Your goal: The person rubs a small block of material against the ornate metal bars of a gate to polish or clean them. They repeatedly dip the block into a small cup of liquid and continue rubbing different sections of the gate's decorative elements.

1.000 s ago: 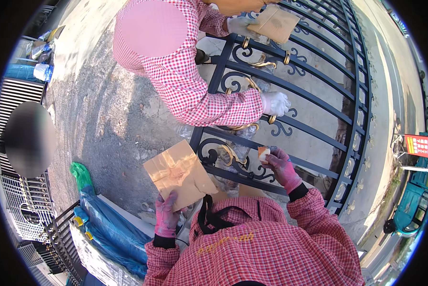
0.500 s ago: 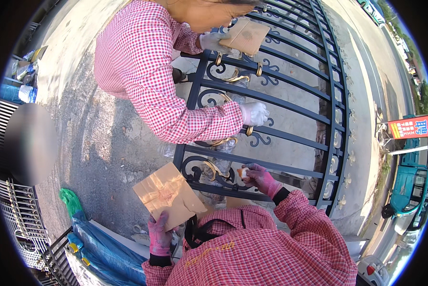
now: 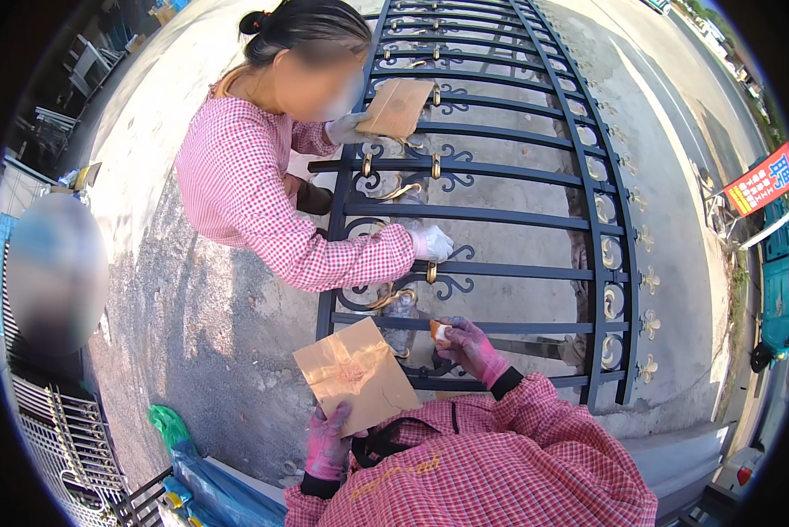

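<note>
My left hand point(image 3: 328, 439), in a pink-stained glove, grips the lower edge of a square cardboard piece point(image 3: 370, 364) with shiny gold smears. My right hand point(image 3: 470, 348), gloved alike, pinches a small white and orange-brown wad point(image 3: 438, 331); its material is unclear. It is held over the near end of a dark metal fence panel point(image 3: 500, 270) with scrolls and gold trim. Across the panel, a co-worker's white-gloved hand point(image 3: 431, 243) is beside a gold collar point(image 3: 431, 271). Their other hand point(image 3: 346, 129) holds another cardboard piece point(image 3: 396, 107).
The panel lies flat, stretching away from me. Blue sheeting point(image 3: 214, 492) and a green bag point(image 3: 168, 425) lie at lower left, near metal railings point(image 3: 61, 439). At right stand a red sign point(image 3: 763, 180) and a teal vehicle point(image 3: 776, 290).
The view has shifted, showing more of the far panel. My cardboard now overlaps the panel's near corner more, and my right hand is nearer the bar. The co-worker's head has come into fuller view.
</note>
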The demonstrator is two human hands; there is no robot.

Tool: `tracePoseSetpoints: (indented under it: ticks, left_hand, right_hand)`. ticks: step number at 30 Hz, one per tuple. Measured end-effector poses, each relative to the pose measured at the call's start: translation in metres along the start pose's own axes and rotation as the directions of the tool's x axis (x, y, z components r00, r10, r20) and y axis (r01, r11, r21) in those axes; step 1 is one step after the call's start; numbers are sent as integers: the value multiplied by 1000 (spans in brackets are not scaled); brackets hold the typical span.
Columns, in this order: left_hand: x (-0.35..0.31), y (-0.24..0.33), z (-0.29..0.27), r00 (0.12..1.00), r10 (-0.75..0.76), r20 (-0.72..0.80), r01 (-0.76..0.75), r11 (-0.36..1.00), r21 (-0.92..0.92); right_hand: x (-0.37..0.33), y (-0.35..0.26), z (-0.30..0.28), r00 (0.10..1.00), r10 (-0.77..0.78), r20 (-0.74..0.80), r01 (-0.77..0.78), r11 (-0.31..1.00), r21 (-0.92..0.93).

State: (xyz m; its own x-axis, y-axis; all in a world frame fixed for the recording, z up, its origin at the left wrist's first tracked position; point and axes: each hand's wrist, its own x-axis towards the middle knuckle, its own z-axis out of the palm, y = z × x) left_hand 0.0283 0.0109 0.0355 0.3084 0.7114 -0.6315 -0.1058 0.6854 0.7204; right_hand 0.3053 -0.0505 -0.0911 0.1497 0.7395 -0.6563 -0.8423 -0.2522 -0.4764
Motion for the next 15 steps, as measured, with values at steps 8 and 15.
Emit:
tracePoseSetpoints:
  ticks: [8, 15]
  left_hand:
    - [4, -14, 54, 990, -74, 118, 62, 992, 107]
    - [14, -18, 58, 986, -45, 160, 19, 988, 156]
  right_hand:
    - [-31, 4, 62, 821, 302, 485, -526, 732, 433]
    - [-43, 21, 65, 794, 294, 532, -559, 698, 448]
